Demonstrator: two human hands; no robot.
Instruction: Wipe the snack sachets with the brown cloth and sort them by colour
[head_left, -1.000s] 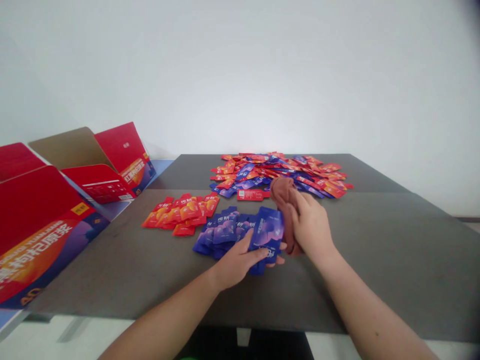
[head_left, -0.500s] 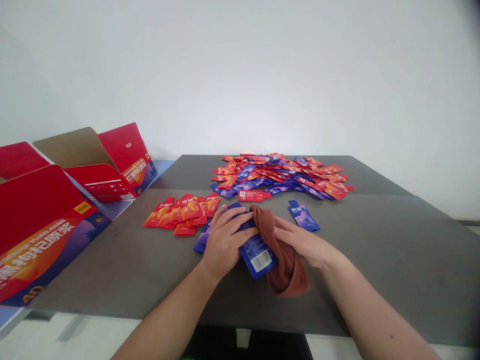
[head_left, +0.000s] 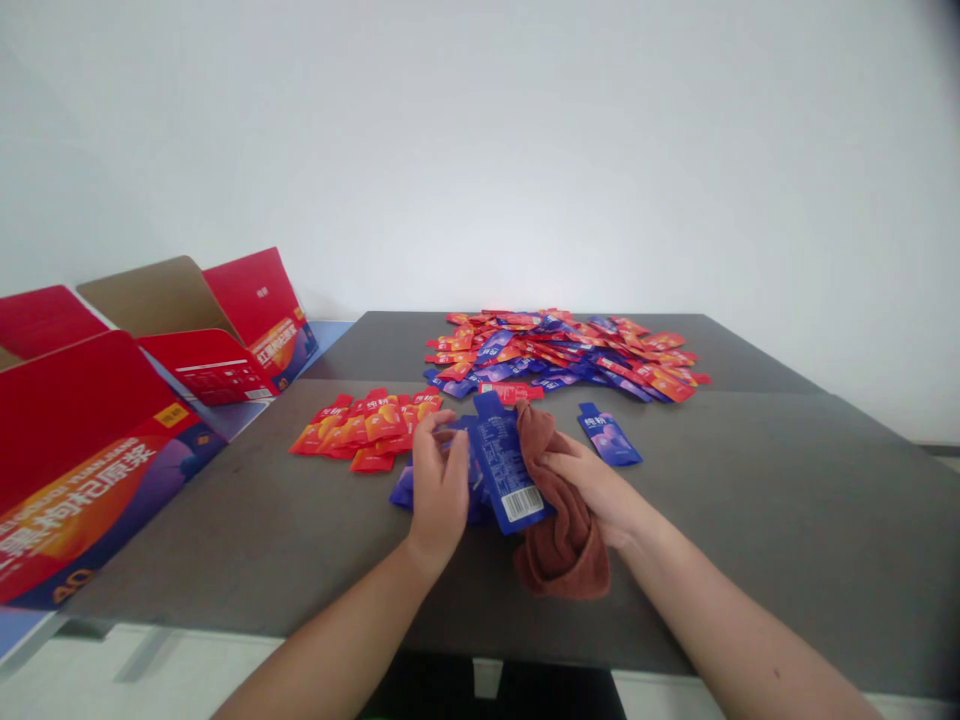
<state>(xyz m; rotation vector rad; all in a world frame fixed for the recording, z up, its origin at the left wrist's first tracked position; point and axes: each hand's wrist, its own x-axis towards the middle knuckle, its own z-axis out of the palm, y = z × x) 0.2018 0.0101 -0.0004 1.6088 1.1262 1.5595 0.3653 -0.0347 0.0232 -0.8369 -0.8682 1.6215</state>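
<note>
My right hand (head_left: pixel 596 485) is closed around a bunched brown cloth (head_left: pixel 566 545). Against the cloth's left side stands a blue pouch (head_left: pixel 508 465), tilted, its printed back and barcode facing me; it appears pinched between cloth and fingers. Just left of that pouch, my left hand (head_left: pixel 439 485) has loosely curled fingers with a gap at the thumb, and no grip on anything shows. Under and behind it lie more blue pouches (head_left: pixel 402 490), partly covered. A single blue pouch with a purple fruit print (head_left: pixel 609 435) lies flat beyond my right hand.
Several red-orange pouches (head_left: pixel 375 425) overlap in a small pile left of my hands. A large mixed heap of red and blue pouches (head_left: pixel 555 350) covers the table's far middle. Red cartons with raised flaps (head_left: pixel 82 450) stand along the left edge of the grey table (head_left: pixel 750 520).
My left hand has come off the front blue pouch and drawn back left, its fingers now curled. That pouch is more upright, with more of its back showing, beside the cloth in my right hand.
</note>
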